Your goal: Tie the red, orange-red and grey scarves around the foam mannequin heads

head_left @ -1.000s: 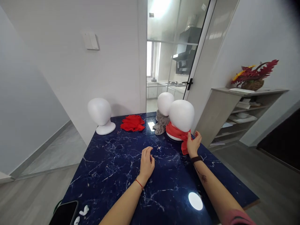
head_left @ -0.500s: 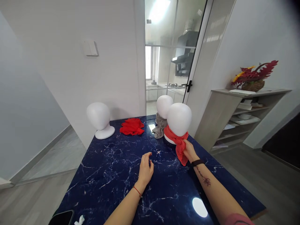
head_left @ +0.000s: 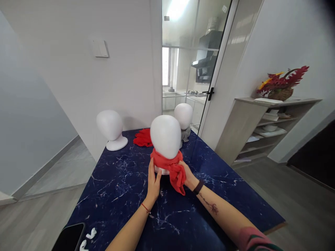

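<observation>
While the left hand (head_left: 154, 183) lies against one side of the wrapped head form (head_left: 165, 136), the right hand (head_left: 188, 175) meets it from the other, beside the hanging end of the red scarf (head_left: 166, 161) around its neck. The wrapped head form is on or just over the table (head_left: 115, 184), between the two hands, which are apart from each other; whether their fingers clamp cloth, neck or both, I cannot tell. The step in hand looks like steadying or placing this form with its scarf on; the next move seems to call for even pressure from both sides, without tugging the hanging end and loosening the wrap. Left of the wrapped head form stands a bare head form (head_left: 110, 125); behind it on that side lies a red cloth (head_left: 142, 137), partly hidden. Behind it to the right is a farther head form (head_left: 183, 115), grey cloth (head_left: 186, 134) below it and its base blocked from view. The right fingertips vanish behind the scarf, and the contact between the white base (head_left: 161, 170) and the table is unclear. Well nearer than the wrapped form, leftward, are white earbuds (head_left: 91, 233) and a phone (head_left: 69, 237), cut off below.
</observation>
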Motion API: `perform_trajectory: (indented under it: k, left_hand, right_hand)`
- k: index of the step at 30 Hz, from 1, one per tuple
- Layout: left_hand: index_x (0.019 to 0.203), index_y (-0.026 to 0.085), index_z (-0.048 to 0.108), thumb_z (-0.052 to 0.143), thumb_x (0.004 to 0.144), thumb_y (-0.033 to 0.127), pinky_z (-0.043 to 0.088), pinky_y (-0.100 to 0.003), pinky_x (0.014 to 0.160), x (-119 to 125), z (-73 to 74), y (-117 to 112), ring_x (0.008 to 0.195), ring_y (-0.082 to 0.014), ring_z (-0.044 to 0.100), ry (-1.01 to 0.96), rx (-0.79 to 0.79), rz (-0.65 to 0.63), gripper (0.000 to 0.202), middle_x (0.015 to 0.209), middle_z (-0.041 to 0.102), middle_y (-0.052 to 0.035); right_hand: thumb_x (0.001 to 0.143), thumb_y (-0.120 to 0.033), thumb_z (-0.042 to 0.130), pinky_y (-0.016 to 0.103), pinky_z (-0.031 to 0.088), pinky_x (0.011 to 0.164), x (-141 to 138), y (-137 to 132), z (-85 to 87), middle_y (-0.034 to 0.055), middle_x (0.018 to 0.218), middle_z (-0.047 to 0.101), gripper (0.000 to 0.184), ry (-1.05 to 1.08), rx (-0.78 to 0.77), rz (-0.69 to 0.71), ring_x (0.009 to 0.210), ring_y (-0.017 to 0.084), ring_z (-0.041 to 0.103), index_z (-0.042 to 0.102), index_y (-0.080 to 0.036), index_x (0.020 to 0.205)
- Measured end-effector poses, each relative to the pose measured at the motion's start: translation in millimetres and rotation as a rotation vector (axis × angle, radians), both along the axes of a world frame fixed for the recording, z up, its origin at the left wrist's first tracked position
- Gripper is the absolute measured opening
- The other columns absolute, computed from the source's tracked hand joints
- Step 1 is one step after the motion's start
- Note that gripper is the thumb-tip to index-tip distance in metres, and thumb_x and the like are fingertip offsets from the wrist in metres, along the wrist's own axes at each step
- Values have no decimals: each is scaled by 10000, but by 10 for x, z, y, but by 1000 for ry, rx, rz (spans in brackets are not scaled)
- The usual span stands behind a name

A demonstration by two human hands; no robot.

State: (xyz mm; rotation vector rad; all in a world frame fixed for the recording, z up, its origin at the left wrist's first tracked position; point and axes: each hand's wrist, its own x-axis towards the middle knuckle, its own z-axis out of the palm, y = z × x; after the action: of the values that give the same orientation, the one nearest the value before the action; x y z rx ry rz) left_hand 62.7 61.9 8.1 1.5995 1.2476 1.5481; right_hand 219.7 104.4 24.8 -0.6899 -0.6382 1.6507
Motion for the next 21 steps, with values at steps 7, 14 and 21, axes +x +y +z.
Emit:
perform_trajectory:
  k: [7, 14, 21]
  left_hand:
    - [1392, 218, 301, 498, 868, 399, 239, -425, 1112, -338, -35, -161, 1323, -248, 331, 4, -42, 231, 589, 1425, 368, -112]
    - [1333, 187, 323, 637, 745, 338, 320, -465, 1048, -362, -122, -140, 1264, -283, 363, 114, -35, 319, 684, 1329, 377, -138]
    - [794, 171, 502, 632, 731, 415, 465, -308, 645, -301, -183, -224, 660, -148, 515, -69, -275, 354, 284, 727, 511, 13]
  right_hand:
    - [540, -106, 564, 181, 392, 468, -572, -165, -146, -55, 576, 596, 181, -52, -68, 143, 459, 73, 493, 571, -172, 709]
    - [650, -195, 666, 287, 480, 803, -471, -238, -229, 19, 1013, 680, 358, -169, 84, 106, 867, 167, 626, 632, -212, 1006]
    - [715, -392, 694, 382, 454, 874, -388, -193, -335, 53, 1028, 673, 338, -438, 239, -79, 939, 236, 596, 661, -196, 988]
